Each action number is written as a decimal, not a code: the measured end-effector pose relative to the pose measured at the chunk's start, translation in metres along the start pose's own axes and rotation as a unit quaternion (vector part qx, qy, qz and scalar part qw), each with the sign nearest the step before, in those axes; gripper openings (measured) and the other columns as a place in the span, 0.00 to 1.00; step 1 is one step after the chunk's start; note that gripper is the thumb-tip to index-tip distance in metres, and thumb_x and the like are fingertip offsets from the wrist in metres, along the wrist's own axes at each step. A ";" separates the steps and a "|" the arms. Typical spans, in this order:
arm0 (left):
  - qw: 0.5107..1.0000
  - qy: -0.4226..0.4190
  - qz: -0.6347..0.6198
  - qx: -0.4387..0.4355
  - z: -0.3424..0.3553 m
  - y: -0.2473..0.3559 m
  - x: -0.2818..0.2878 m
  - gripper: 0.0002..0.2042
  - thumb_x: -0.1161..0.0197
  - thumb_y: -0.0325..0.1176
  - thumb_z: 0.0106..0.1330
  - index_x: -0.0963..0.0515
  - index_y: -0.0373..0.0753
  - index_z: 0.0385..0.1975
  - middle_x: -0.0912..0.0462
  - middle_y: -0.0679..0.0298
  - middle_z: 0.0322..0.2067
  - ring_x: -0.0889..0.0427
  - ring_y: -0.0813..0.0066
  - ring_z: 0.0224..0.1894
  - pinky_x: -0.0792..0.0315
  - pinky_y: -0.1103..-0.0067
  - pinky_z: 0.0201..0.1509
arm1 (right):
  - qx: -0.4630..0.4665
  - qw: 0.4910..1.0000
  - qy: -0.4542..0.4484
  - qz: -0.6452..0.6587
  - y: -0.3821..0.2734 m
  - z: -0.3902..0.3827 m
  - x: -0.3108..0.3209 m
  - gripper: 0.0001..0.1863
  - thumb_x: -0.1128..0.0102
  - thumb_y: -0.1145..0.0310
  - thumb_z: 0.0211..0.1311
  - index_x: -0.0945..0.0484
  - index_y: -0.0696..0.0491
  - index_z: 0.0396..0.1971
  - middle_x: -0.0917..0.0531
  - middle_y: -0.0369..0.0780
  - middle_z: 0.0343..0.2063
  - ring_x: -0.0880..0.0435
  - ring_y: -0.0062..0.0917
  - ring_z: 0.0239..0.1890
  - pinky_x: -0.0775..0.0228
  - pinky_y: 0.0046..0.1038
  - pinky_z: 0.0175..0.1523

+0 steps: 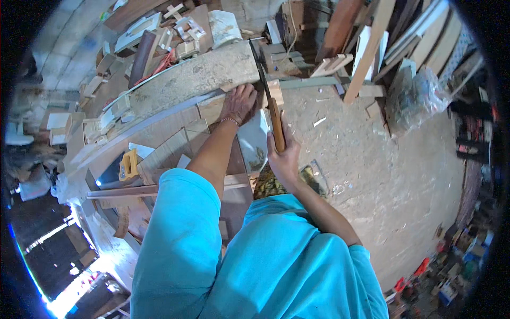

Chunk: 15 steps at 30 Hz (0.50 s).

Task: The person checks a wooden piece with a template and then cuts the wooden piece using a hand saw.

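My right hand (285, 154) is closed around the wooden handle of a saw-like tool (276, 125). Its long, dark, narrow blade points away from me, past the right end of a thick, worn plank (186, 72). To the left of that blade, my left hand (241, 102) bears down with bent fingers on a pale piece of wood (211, 108) at the plank's near edge. The palm covers part of this wood, and the fingertips lie against the plank. Another pale bit of wood (275, 93) shows just right of the blade; whether the two are one piece I cannot tell.
A yellow-handled saw (128, 165) rests among boards at left. Offcuts (188, 32) are heaped beyond the plank. Upright boards (370, 50) and a clear plastic bag (419, 101) stand at far right. Wood chips and scraps lie on the concrete floor (393, 181).
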State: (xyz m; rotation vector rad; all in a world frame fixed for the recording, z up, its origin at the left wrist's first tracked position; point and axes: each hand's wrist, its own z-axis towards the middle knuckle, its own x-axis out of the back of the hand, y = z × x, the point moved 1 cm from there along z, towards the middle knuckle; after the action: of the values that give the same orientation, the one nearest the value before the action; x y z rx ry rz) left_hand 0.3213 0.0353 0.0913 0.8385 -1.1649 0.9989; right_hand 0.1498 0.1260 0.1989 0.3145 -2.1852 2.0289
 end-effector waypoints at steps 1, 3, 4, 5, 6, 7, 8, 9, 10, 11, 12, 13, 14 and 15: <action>1.000 -0.005 0.022 0.007 0.000 -0.004 -0.005 0.10 0.50 0.32 0.56 0.27 0.41 0.36 0.31 0.64 0.41 0.33 0.65 0.47 0.36 0.70 0.48 | 0.019 1.000 -0.002 -0.014 -0.008 0.000 -0.001 0.26 0.45 0.72 0.53 0.37 0.58 0.54 0.22 0.55 0.31 0.19 0.42 0.33 0.28 0.33 0.36; 0.997 0.009 -0.055 0.056 0.004 0.006 -0.004 0.10 0.49 0.32 0.56 0.28 0.40 0.37 0.32 0.61 0.38 0.33 0.60 0.44 0.36 0.67 0.47 | 0.043 0.998 0.018 -0.049 -0.014 -0.020 0.000 0.26 0.45 0.72 0.52 0.37 0.57 0.54 0.22 0.55 0.30 0.20 0.44 0.32 0.29 0.35 0.35; 0.980 0.039 -0.137 0.140 0.005 0.013 0.014 0.11 0.49 0.35 0.56 0.29 0.40 0.38 0.33 0.60 0.39 0.33 0.58 0.44 0.36 0.67 0.47 | 0.077 0.993 0.010 -0.084 -0.020 -0.030 0.003 0.26 0.45 0.71 0.52 0.36 0.57 0.54 0.22 0.56 0.30 0.21 0.47 0.32 0.29 0.36 0.35; 0.990 0.027 -0.090 0.104 0.004 0.012 0.010 0.11 0.48 0.35 0.56 0.28 0.39 0.37 0.32 0.60 0.39 0.33 0.60 0.46 0.36 0.68 0.49 | 0.042 0.996 -0.013 -0.074 -0.025 -0.040 0.008 0.26 0.45 0.71 0.51 0.36 0.56 0.54 0.23 0.56 0.29 0.22 0.49 0.31 0.29 0.38 0.34; 0.997 0.016 -0.043 0.070 0.001 0.008 0.003 0.11 0.47 0.35 0.56 0.28 0.38 0.36 0.32 0.61 0.40 0.33 0.62 0.48 0.36 0.69 0.50 | 0.044 0.996 -0.001 -0.073 -0.022 -0.045 0.013 0.26 0.45 0.71 0.51 0.36 0.56 0.54 0.23 0.56 0.29 0.22 0.49 0.31 0.29 0.38 0.34; 0.997 0.024 -0.042 0.062 0.002 0.004 0.001 0.11 0.47 0.35 0.56 0.28 0.38 0.36 0.32 0.61 0.40 0.33 0.62 0.48 0.36 0.69 0.50 | 0.032 0.996 0.000 -0.082 -0.016 -0.046 0.018 0.26 0.45 0.71 0.51 0.35 0.56 0.54 0.23 0.56 0.29 0.22 0.48 0.31 0.29 0.38 0.34; 0.998 0.032 -0.022 0.040 -0.001 0.003 0.000 0.10 0.49 0.35 0.57 0.28 0.39 0.35 0.32 0.61 0.38 0.33 0.63 0.46 0.36 0.70 0.49 | 0.017 0.996 0.000 -0.089 -0.015 -0.046 0.022 0.26 0.45 0.71 0.51 0.35 0.56 0.54 0.23 0.56 0.29 0.21 0.47 0.30 0.29 0.37 0.34; 0.999 0.039 -0.001 0.020 -0.002 0.002 -0.002 0.09 0.50 0.35 0.58 0.28 0.41 0.35 0.31 0.61 0.37 0.32 0.63 0.45 0.36 0.71 0.49 | 0.011 0.998 0.002 -0.065 -0.016 -0.043 0.026 0.25 0.44 0.73 0.51 0.34 0.61 0.52 0.21 0.56 0.30 0.18 0.39 0.35 0.28 0.31 0.38; 0.999 0.041 -0.002 0.013 -0.001 0.006 0.001 0.09 0.50 0.35 0.58 0.28 0.41 0.35 0.31 0.61 0.37 0.32 0.63 0.45 0.36 0.71 0.49 | 0.012 0.998 0.009 -0.064 -0.015 -0.043 0.028 0.25 0.44 0.73 0.51 0.34 0.61 0.52 0.21 0.56 0.30 0.18 0.39 0.35 0.28 0.31 0.38; 0.999 0.050 0.005 0.010 -0.001 0.008 0.003 0.09 0.50 0.35 0.58 0.28 0.41 0.35 0.31 0.62 0.36 0.32 0.64 0.45 0.37 0.71 0.49 | 0.018 0.998 0.012 -0.062 -0.014 -0.043 0.029 0.24 0.44 0.72 0.51 0.33 0.61 0.51 0.21 0.55 0.31 0.18 0.35 0.35 0.28 0.29 0.38; 0.998 0.058 0.012 0.007 -0.001 0.009 0.006 0.09 0.50 0.35 0.58 0.28 0.41 0.35 0.31 0.62 0.36 0.32 0.65 0.45 0.37 0.72 0.50 | 0.023 0.998 0.013 -0.060 -0.013 -0.044 0.030 0.24 0.44 0.72 0.52 0.32 0.61 0.51 0.20 0.54 0.31 0.18 0.31 0.34 0.29 0.28 0.39; 0.998 0.060 0.012 0.008 0.000 0.011 0.010 0.09 0.50 0.35 0.58 0.28 0.41 0.35 0.31 0.62 0.36 0.32 0.65 0.45 0.37 0.72 0.50 | 0.025 0.998 0.013 -0.061 -0.014 -0.045 0.032 0.24 0.44 0.72 0.52 0.32 0.61 0.51 0.20 0.54 0.31 0.18 0.31 0.34 0.29 0.28 0.39; 0.998 0.054 -0.005 0.012 0.000 0.014 0.013 0.09 0.49 0.34 0.57 0.28 0.41 0.34 0.31 0.62 0.36 0.32 0.65 0.45 0.37 0.72 0.49 | -0.002 0.999 0.020 -0.036 -0.017 -0.047 0.036 0.24 0.43 0.72 0.52 0.32 0.61 0.51 0.20 0.53 0.31 0.19 0.28 0.33 0.29 0.27 0.38; 0.998 0.049 -0.023 0.017 0.001 0.015 0.016 0.09 0.49 0.34 0.56 0.28 0.40 0.34 0.31 0.62 0.36 0.32 0.65 0.44 0.37 0.72 0.49 | -0.029 0.999 0.027 -0.011 -0.017 -0.047 0.039 0.24 0.43 0.72 0.52 0.32 0.60 0.51 0.20 0.51 0.31 0.19 0.25 0.33 0.29 0.26 0.38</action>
State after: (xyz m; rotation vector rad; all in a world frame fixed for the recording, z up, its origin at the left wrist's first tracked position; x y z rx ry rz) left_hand 0.3085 0.0426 0.1078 0.8310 -1.0443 1.0129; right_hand 0.1150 0.1700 0.2290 0.2719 -2.1934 1.9356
